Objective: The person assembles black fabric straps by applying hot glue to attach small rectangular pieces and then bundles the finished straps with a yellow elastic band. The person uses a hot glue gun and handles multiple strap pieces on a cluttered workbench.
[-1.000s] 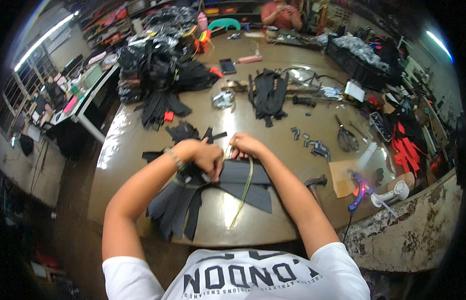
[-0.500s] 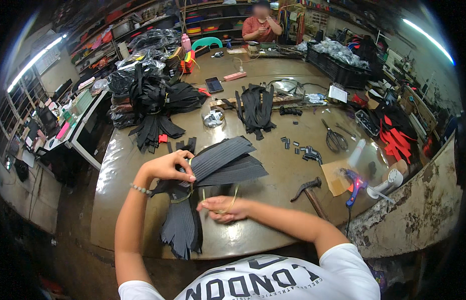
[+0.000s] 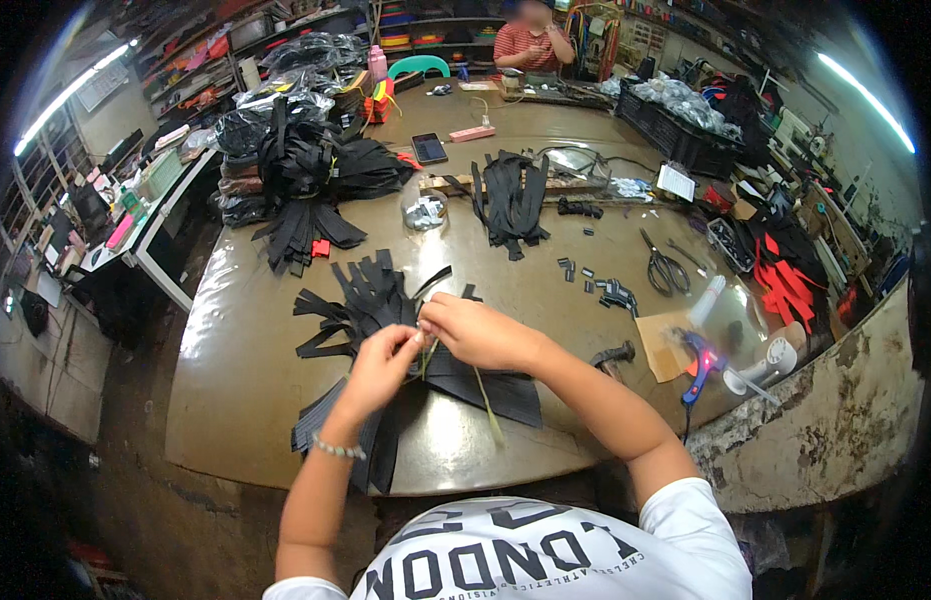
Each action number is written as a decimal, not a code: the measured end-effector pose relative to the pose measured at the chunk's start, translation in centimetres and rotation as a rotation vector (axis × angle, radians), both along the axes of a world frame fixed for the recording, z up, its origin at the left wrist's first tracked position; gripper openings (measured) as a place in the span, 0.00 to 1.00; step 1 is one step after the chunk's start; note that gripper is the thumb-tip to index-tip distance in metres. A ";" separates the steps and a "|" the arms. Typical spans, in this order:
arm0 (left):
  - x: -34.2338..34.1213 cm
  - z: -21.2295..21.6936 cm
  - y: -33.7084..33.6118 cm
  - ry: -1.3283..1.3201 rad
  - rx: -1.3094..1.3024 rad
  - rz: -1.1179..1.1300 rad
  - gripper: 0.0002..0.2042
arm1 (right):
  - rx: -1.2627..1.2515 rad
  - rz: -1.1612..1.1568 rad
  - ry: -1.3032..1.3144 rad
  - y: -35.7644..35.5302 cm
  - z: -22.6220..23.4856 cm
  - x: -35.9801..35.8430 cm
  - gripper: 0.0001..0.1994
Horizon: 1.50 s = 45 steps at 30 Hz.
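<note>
A bundle of black webbing straps (image 3: 373, 300) lies at the near middle of the table, its ends fanned out in several directions. Over its middle my left hand (image 3: 381, 366) and my right hand (image 3: 477, 332) meet, fingertips pinched together. Both seem to grip a thin yellowish-green string (image 3: 487, 402), whose loose end hangs below my right hand across the straps. My fingers hide the spot where the string crosses the bundle.
More black straps are heaped at the left (image 3: 330, 180) and laid flat further back (image 3: 513, 200). To the right are scissors (image 3: 665, 272), a hammer (image 3: 612, 358), black buckles (image 3: 615, 293) and a blue glue gun (image 3: 701, 366). Across the table sits a person in a striped shirt (image 3: 533, 48).
The bundle has been turned and its straps now spread to the far side. My right hand has risen to meet my left, and the string's end now hangs below it.
</note>
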<state>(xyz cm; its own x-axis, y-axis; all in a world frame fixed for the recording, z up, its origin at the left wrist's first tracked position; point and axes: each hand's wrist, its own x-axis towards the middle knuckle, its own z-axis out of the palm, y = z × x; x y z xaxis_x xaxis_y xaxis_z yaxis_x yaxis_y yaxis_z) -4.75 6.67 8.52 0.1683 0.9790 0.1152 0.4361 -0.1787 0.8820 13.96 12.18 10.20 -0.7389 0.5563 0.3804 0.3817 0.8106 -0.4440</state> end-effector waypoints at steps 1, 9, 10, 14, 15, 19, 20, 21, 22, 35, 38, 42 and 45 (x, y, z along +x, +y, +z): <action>0.3 -0.3 -0.9 0.024 -0.039 0.054 0.10 | -0.225 0.011 0.037 0.5 -0.3 -0.1 0.10; 1.1 -0.8 -2.8 0.290 0.426 0.151 0.06 | -0.759 -0.024 0.334 1.2 -3.7 0.3 0.11; 1.0 -0.8 -2.7 0.393 0.536 0.139 0.05 | -0.686 -0.060 0.308 1.8 -3.9 0.7 0.11; 0.3 -1.0 -2.9 0.667 0.688 0.018 0.06 | -0.576 -0.100 0.136 4.7 -5.7 1.9 0.13; 0.2 -1.1 -3.0 0.710 0.703 -0.025 0.06 | -0.631 -0.091 0.073 5.2 -6.5 2.0 0.13; -0.6 -0.9 -3.1 0.848 0.660 -0.121 0.17 | -0.804 -0.098 0.019 5.8 -9.1 0.4 0.14; -0.8 -0.8 -2.8 0.870 0.698 -0.149 0.19 | -0.835 -0.103 -0.010 5.8 -9.2 0.0 0.13; -1.1 -0.7 -2.5 0.893 0.733 -0.175 0.21 | -0.866 -0.105 -0.039 5.9 -9.1 -0.2 0.12; -1.5 -0.6 -2.2 0.918 0.756 -0.210 0.23 | -1.020 -0.070 -0.037 5.9 -8.7 -0.4 0.10; -2.6 -1.7 3.2 0.517 0.637 0.109 0.29 | -0.400 -0.126 0.034 -4.4 -8.0 -5.4 0.09; -2.4 -1.6 4.2 0.630 0.522 -0.232 0.27 | -0.132 -0.230 -0.395 -6.1 -5.5 -4.7 0.07; -4.6 -0.7 3.0 0.417 0.267 -0.421 0.19 | -0.026 -0.021 -0.304 -3.6 -2.3 -2.2 0.06; -4.5 -0.8 0.2 0.442 0.346 -0.260 0.13 | -0.273 0.065 -0.109 -1.0 -2.1 -1.7 0.11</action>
